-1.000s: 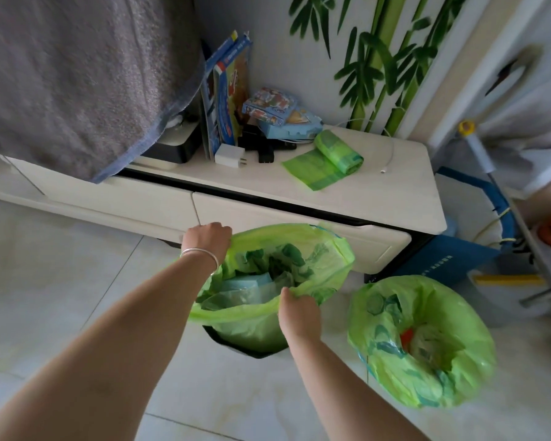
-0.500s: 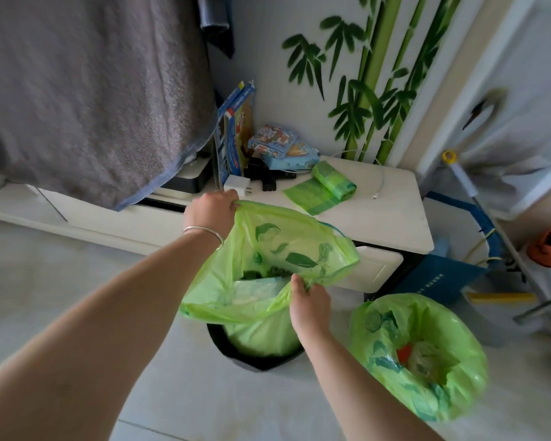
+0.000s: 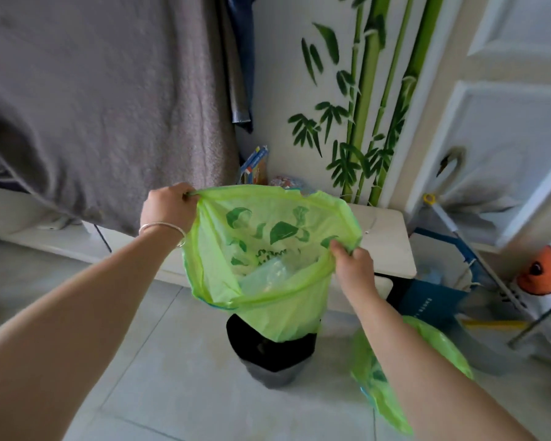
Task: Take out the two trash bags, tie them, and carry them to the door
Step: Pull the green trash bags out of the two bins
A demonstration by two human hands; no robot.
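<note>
A green trash bag (image 3: 268,300) with a leaf print hangs half out of a black bin (image 3: 269,354) on the floor. My left hand (image 3: 167,206) grips the bag's rim at its upper left. My right hand (image 3: 352,261) pinches the rim at its right side. The bag's mouth is held wide, and pale plastic rubbish shows inside. Its bottom still sits in the bin. A second green trash bag (image 3: 379,386) stands at the lower right, partly hidden by my right forearm.
A low white cabinet (image 3: 392,246) stands behind the bin, under a grey hanging towel (image 3: 102,100). A blue box (image 3: 427,300), a mop handle (image 3: 452,224) and a white door (image 3: 506,116) crowd the right side. Pale floor tiles (image 3: 172,377) lie in front.
Both hands have lifted the bag's rim up and apart. The bag has risen out of the black bin, whose inside now shows. The view has tilted upward.
</note>
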